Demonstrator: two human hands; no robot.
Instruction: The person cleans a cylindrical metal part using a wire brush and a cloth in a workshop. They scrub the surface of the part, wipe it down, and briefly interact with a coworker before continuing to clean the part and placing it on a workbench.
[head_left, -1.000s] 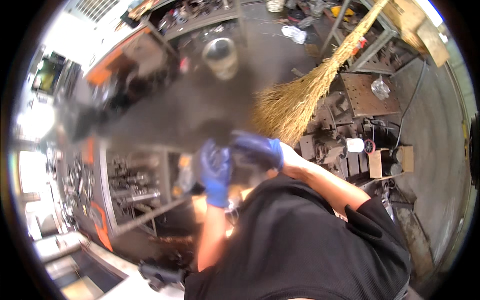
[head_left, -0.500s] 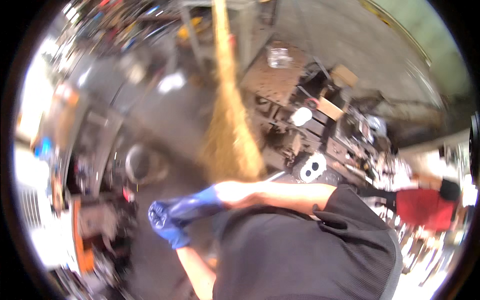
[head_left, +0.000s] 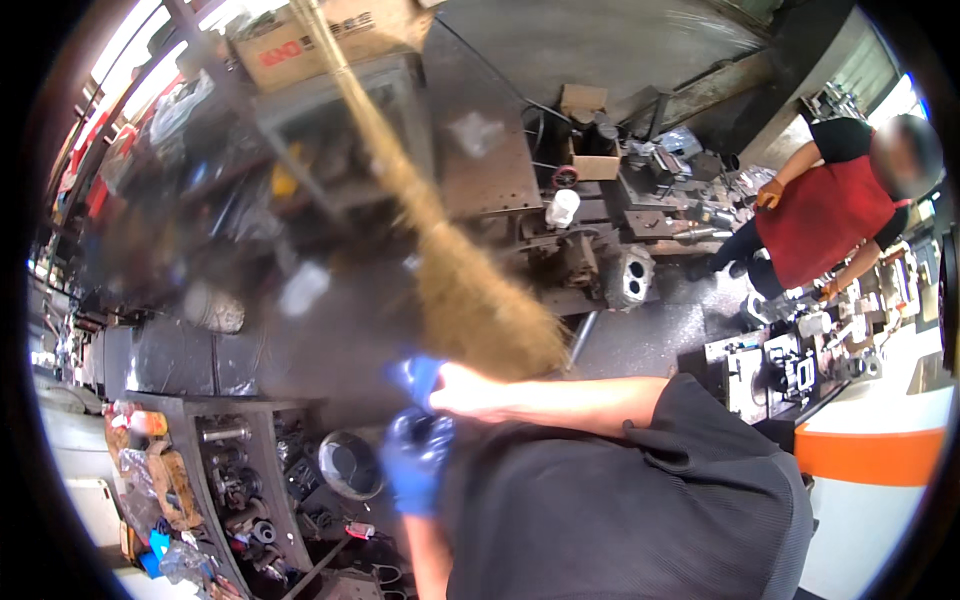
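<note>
Blue gloves cover both my hands, which meet close to the front of my dark shirt. My left hand points upward with its fingers curled in; what it holds, if anything, is hidden. Just above it is my right hand, bare skin showing up to the blue glove; motion smears its fingers. A straw broom slants from the upper left toward my right forearm. Its wide bristle end lies right beside that forearm, the thin handle leading away. How the broom is held up does not show.
A person in a red apron stands at the right beside a bench of metal parts. A cardboard box sits on a metal stand at the upper left. Below left, a metal shelf holds machine parts near a round pan.
My view has swung round, bringing the person at the right fully into sight. Both hands have drawn nearer my body, and the broom handle now leans farther left.
</note>
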